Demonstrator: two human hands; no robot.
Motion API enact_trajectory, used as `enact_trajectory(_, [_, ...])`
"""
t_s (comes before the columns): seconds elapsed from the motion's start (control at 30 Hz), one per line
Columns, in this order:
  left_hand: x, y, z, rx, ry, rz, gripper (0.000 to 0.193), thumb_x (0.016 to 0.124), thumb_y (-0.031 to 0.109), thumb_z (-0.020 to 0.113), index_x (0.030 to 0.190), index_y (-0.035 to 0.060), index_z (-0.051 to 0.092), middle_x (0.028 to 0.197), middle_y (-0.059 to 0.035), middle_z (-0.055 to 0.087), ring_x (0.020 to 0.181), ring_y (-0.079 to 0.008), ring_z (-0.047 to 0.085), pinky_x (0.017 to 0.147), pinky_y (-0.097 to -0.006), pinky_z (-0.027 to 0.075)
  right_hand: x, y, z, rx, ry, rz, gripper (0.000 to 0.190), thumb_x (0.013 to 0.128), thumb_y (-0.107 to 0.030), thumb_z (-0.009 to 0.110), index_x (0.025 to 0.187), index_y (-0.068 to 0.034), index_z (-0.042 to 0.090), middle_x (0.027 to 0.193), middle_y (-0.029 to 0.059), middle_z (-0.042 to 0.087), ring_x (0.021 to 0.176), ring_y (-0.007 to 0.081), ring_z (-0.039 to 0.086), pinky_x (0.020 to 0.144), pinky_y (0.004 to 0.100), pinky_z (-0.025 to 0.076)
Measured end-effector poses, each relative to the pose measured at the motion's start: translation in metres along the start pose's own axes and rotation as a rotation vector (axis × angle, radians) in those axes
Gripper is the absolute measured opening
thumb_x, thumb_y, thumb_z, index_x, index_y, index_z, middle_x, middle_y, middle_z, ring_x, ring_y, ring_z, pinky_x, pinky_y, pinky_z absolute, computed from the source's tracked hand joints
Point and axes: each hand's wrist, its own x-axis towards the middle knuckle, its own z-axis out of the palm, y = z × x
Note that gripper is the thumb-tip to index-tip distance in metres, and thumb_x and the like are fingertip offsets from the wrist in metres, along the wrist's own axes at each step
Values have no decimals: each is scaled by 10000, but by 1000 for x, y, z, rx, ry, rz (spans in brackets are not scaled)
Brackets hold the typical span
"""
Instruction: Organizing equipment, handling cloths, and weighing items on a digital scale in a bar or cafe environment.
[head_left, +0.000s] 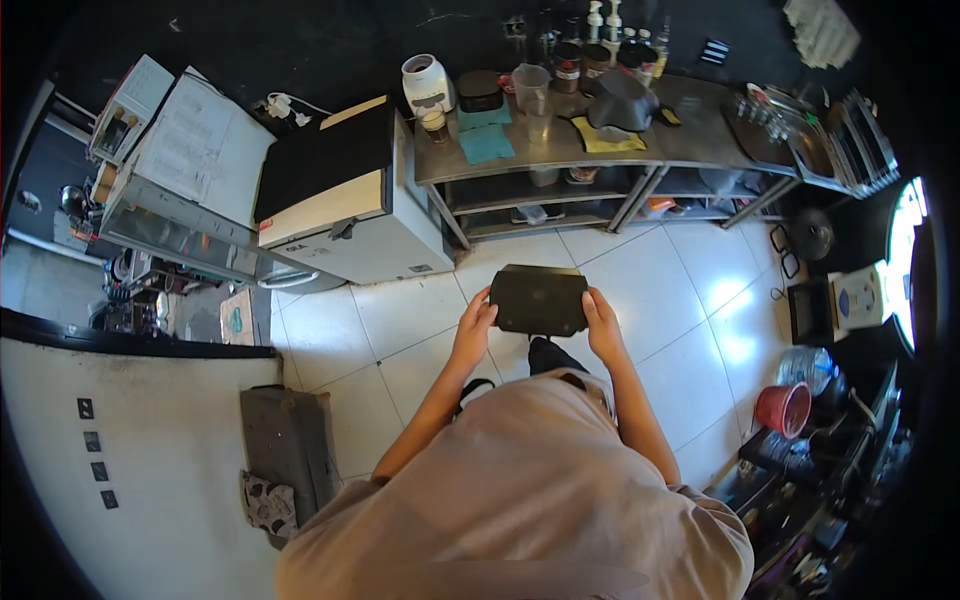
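Between my two hands is a dark, roughly rectangular flat object (539, 302), perhaps a tray or the underside of a box, held out in front of my body above the floor. My left hand (475, 324) grips its left end, with the thumb on the near face. The right end is gripped by my right hand (602, 325) in the same way. Its far edge shows a thin paler strip. The fingers behind it are hidden.
A steel counter (551, 150) ahead carries jars, a clear jug (532, 86), a white appliance (428, 84) and cloths. A chest freezer (352, 202) stands at its left. A grey suitcase (283, 442) leans by the wall; a red bucket (782, 409) is right.
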Motion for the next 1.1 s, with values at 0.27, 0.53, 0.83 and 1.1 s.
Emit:
enact_trajectory(0.27, [218, 5, -75, 203, 208, -50, 479, 974, 132, 604, 1436, 53, 505, 855, 26, 553, 784, -84, 518, 717, -242, 436, 273, -25, 44, -225, -167, 10, 407, 1019, -351, 513, 1191, 10, 591, 873, 167, 663, 719, 253, 637, 667, 372, 501])
enact_trajectory(0.53, [439, -57, -169, 246, 325, -102, 365, 933, 79, 651, 1283, 1, 581, 905, -64, 679, 752, -121, 594, 672, -301, 496, 519, 19, 137, -726, -139, -4, 367, 1002, -281, 507, 1207, 20, 551, 1140, 316, 631, 1088, 483, 598, 928, 514, 477])
enact_trajectory(0.83, [514, -60, -173, 158, 168, -309, 289, 899, 17, 634, 1186, -6, 604, 1062, -101, 689, 992, -188, 642, 858, -317, 503, 609, 61, 151, -911, -224, 178, 407, 942, -220, 569, 1234, 57, 514, 1090, 311, 657, 1052, 483, 624, 917, 510, 507])
enact_trajectory(1.1, [512, -57, -186, -86, 208, -421, 284, 952, 141, 660, 1220, 72, 595, 1058, -35, 664, 947, -134, 626, 833, -311, 524, 617, 44, 152, -1040, -407, 102, 549, 908, -226, 552, 1368, 63, 470, 1206, 334, 608, 1087, 441, 626, 944, 459, 506])
